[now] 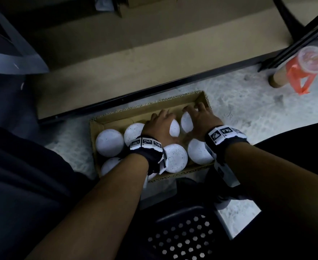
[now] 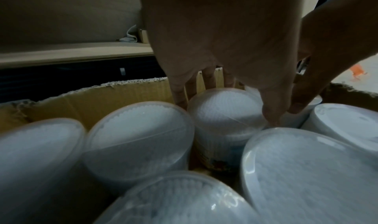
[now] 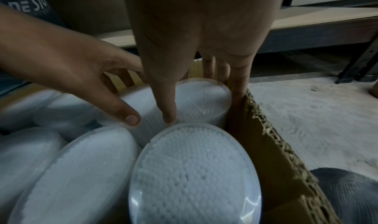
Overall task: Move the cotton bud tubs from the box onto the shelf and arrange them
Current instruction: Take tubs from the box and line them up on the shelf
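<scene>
The left hand (image 1: pixel 159 126) reaches down into the cardboard box (image 1: pixel 105 119), its fingers (image 2: pixel 181 91) spread down the far side of one cotton bud tub (image 2: pixel 225 112) and its thumb (image 2: pixel 272 112) on the near side, so it grips that tub by the lid rim. Just to its right, the right hand (image 1: pixel 201 117) grips the neighbouring tub (image 3: pixel 202 98) in the box's far right corner the same way: thumb (image 3: pixel 167 107) on the near edge, fingers (image 3: pixel 238 82) wedged between tub and box wall. From the head view both gripped tubs are mostly hidden under the hands, only slivers of white lid showing.

More tubs stand upright around them in the box; the nearest-left one (image 1: pixel 110 164) is partly covered by the left forearm. Printing on the side of the left hand's tub is too dim to read.

The box sits on a pale speckled floor (image 1: pixel 248 102), just before the dark front edge of a low shelf (image 1: pixel 135 59). At far right, a plastic cup with a straw (image 1: pixel 313 58) in an orange carrier is blurred. A perforated dark stool (image 1: pixel 182 239) is at the bottom, cut off.
</scene>
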Motion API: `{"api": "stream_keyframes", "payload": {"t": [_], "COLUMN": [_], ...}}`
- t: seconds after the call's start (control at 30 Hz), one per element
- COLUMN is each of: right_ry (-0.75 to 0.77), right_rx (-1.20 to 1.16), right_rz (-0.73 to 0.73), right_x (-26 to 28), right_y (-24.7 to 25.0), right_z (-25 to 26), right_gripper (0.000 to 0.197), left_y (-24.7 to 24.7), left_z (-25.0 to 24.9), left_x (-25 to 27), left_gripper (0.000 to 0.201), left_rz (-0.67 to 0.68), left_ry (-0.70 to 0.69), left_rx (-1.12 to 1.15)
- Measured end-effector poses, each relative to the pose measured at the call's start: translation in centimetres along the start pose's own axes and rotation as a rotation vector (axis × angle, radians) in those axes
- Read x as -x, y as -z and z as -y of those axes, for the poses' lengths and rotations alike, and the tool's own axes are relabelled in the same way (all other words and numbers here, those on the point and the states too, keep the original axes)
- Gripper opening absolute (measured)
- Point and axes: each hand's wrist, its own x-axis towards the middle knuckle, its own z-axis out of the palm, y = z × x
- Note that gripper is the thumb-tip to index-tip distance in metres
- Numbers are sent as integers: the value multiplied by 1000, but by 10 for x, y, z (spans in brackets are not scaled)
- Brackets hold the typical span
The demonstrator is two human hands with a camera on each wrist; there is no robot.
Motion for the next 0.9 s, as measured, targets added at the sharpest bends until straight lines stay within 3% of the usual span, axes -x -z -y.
{"api": "stream_keyframes", "payload": {"t": [0.43,0.63,0.9], "right_ry": [-23,11,76], "right_rx": [-2,18,93], "right_rz": [-21,-72,-126], "right_x": [14,33,73], "right_y": [25,52,107], "right_z": [7,23,44], "right_gripper": [86,86,91], "left_y": [24,56,107], "left_z": [-12,-29,-47], "left_x": [11,28,67], "left_gripper": [72,80,75], "left_rz": [-87,-133,-225], "left_ry": [-22,9,-12], "left_rx": [22,-16,-98]}}
